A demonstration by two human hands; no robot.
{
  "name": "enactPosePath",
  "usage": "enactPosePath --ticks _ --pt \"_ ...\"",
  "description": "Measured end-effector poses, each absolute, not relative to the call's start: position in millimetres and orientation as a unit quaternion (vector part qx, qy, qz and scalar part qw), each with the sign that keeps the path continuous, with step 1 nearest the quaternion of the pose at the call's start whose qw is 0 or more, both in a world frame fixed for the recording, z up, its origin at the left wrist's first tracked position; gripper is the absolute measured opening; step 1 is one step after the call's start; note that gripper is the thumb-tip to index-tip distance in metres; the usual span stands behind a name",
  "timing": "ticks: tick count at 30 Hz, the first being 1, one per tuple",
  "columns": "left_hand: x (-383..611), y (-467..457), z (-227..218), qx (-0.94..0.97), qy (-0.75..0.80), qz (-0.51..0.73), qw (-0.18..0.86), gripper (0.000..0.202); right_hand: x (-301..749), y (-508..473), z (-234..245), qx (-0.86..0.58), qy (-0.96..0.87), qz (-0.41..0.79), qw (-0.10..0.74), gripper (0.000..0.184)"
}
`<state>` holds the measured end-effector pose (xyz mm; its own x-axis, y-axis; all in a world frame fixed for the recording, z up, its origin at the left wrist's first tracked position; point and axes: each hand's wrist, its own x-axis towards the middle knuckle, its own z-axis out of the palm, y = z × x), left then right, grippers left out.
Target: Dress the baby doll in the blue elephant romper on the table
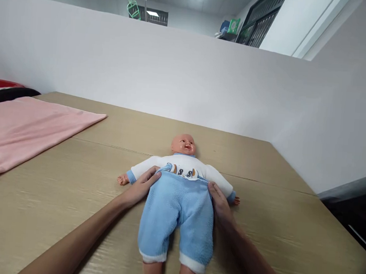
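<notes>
Fingers of our left hand and right hand gripped blue trousers at both waist edges (presumably for an even pull), over the doll lying on the table.

Doll: bald, on back on table, head at far end, arms spread, hands bare, legs slightly apart, running off view's lower edge. Shirt: white, long-sleeved, blue collar and cuffs, eye-like print on front. Pants: light blue, fuzzy, white hems around legs, shins bare below; waistband up over shirt's lower front, just below eyes of print.
</notes>
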<state>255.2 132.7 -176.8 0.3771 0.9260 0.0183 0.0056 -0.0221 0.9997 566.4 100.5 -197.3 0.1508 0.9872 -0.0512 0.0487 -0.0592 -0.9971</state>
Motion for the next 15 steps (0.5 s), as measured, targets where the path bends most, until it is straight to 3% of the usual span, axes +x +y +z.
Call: enactPosePath --ticks 3,7,12,15 --pt "261 131 -179 0.497 0.362 0.418 0.669 0.047 562 102 -196 -0.562 -0.431 0.487 0.512 0.064" --pt "263 133 -181 0.457 0.337 0.419 0.709 0.043 570 101 -182 -0.551 -0.472 0.471 0.502 0.051" --pt "259 137 -175 0.497 0.344 0.421 0.676 0.042 591 102 -168 -0.551 -0.534 0.424 0.481 0.039" --pt "259 136 -172 0.548 0.376 0.426 0.614 0.043 589 100 -160 -0.581 -0.578 0.331 0.467 0.035"
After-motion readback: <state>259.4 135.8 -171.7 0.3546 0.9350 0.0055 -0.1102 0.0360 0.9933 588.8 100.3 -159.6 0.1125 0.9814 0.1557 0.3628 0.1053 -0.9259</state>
